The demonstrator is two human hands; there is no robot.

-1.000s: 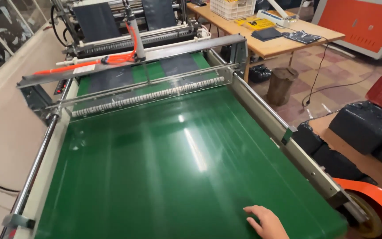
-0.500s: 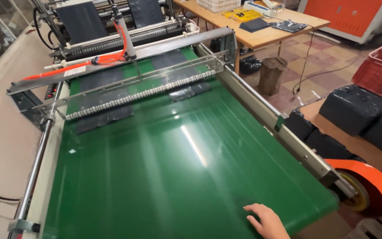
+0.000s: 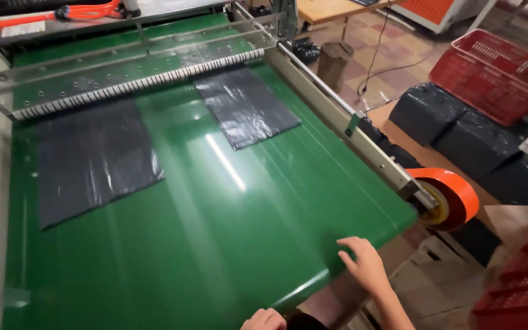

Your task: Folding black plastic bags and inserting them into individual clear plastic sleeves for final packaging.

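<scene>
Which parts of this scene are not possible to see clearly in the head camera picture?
- Left hand: head view, cut off by the bottom edge; only the knuckles show.
- Right hand: its arm runs out at the bottom edge.
- Left dark plastic sheet: its top end is hidden under the toothed bar.
- Orange tape roll: partly hidden behind the conveyor's side rail.
- Red basket: contents too unclear to tell.

Location: small factory/workshop, plastic-bag production. Evidence: wide green conveyor belt (image 3: 215, 214) is running off a cutting machine w/ metal side rail (image 3: 343, 122) & comb-like bar (image 3: 135, 85); flat dark bags (image 3: 93, 159) are lying on the belt. Orange roller (image 3: 453, 198) is sitting at the belt end. Bundled black packs (image 3: 453, 128) & red plastic crates (image 3: 496, 70) are standing on a tiled floor (image 3: 386, 55), cable trailing across it.
</scene>
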